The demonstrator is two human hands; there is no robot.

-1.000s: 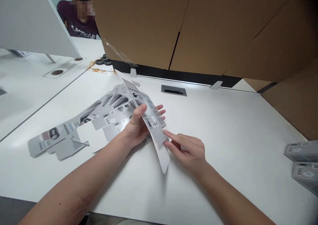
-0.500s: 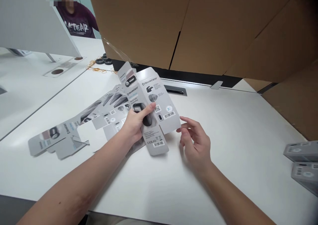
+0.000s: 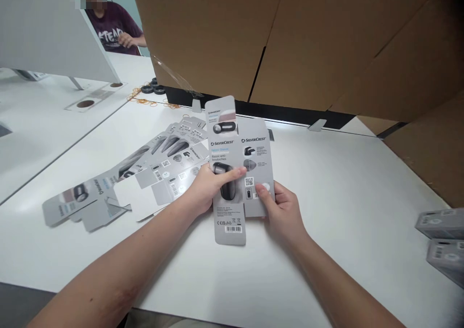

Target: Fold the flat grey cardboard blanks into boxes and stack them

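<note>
1. A big white table (image 3: 344, 231) spreads out under both hands.
2. A tall brown cardboard wall (image 3: 203, 33) stands past the hands, on the far side.
3. A pale grey board (image 3: 47, 28) stands far off, ahead of the left hand and out to its left.
4. A person in a purple shirt (image 3: 125, 21) is behind that board, far from the left hand, with one hand up near the chest.
5. A messy pile of flat grey boxes (image 3: 145, 183) lies just left of the left hand.
6. One flat grey box (image 3: 230, 149) is up between the two hands, its printed side showing.
7. Two grey boxes (image 3: 440, 224) with full shapes sit well to the right of the right hand.
8. The left hand (image 3: 206, 188) pinches the flat box, thumb across the front; its other fingers are hidden.
9. The right hand (image 3: 284, 209) pinches the box's right edge, thumb on the front.
10. Black rings (image 3: 148, 90) sit far past the left hand.
11. Thin orange bands (image 3: 141, 101) lie scattered near those rings.
</note>
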